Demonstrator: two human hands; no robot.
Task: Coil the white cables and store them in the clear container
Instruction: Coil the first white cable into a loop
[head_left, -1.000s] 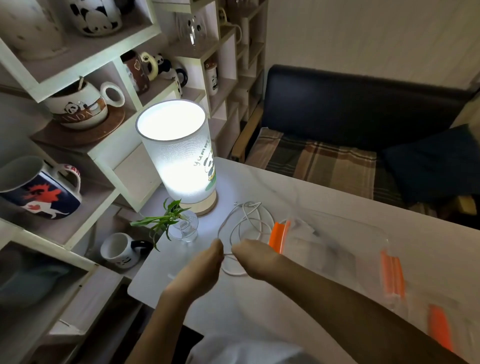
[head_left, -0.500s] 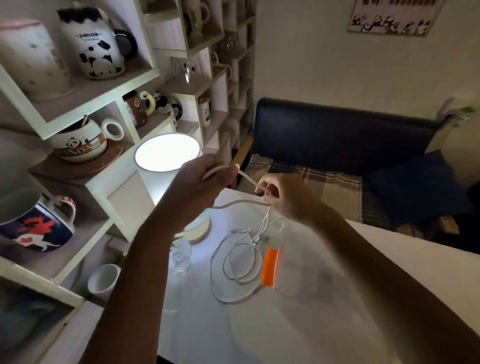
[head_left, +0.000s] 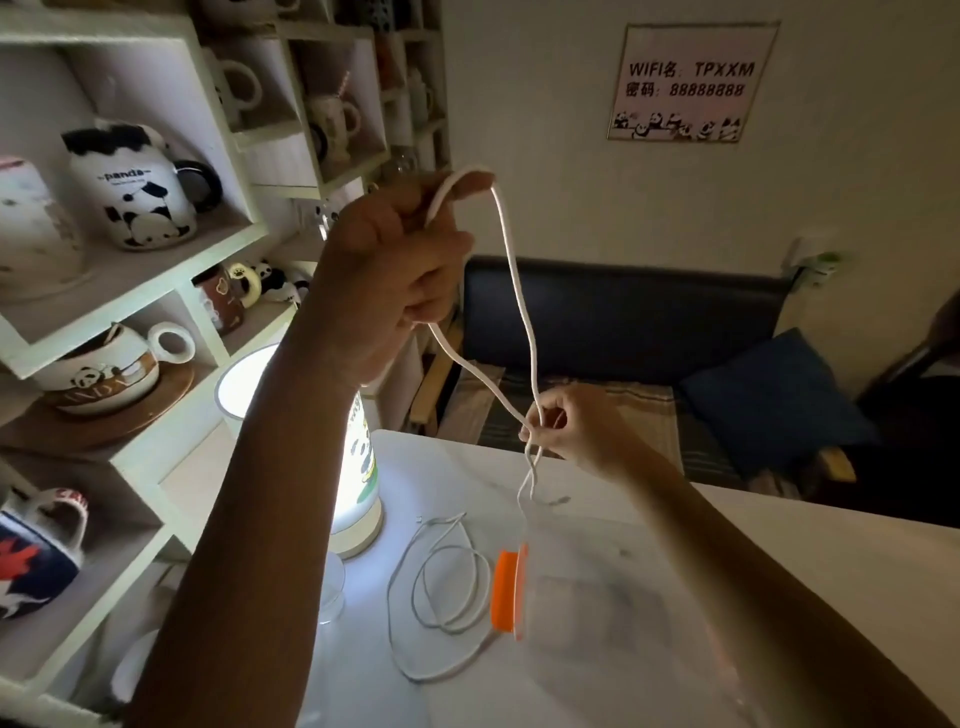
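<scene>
My left hand (head_left: 395, 270) is raised high and closed around a white cable (head_left: 511, 291), which loops over my fingers and hangs down in two strands. My right hand (head_left: 576, 426) pinches both strands lower down, just above the table. The cable's loose ends dangle below that hand toward the table. A second white cable (head_left: 441, 587) lies in loose loops on the white table (head_left: 779, 545). Right of it sits the clear container (head_left: 597, 603) with an orange latch (head_left: 506, 592) on its near side.
A lit cylindrical lamp (head_left: 358, 478) stands at the table's left, behind my left arm. A white shelf unit (head_left: 171, 270) full of panda mugs fills the left. A dark sofa (head_left: 623, 317) with a blue cushion (head_left: 774, 395) lies beyond the table.
My left hand has risen well above the lamp, drawing the cable up. My right hand has slid down the strands toward the table. The view has tilted upward.
</scene>
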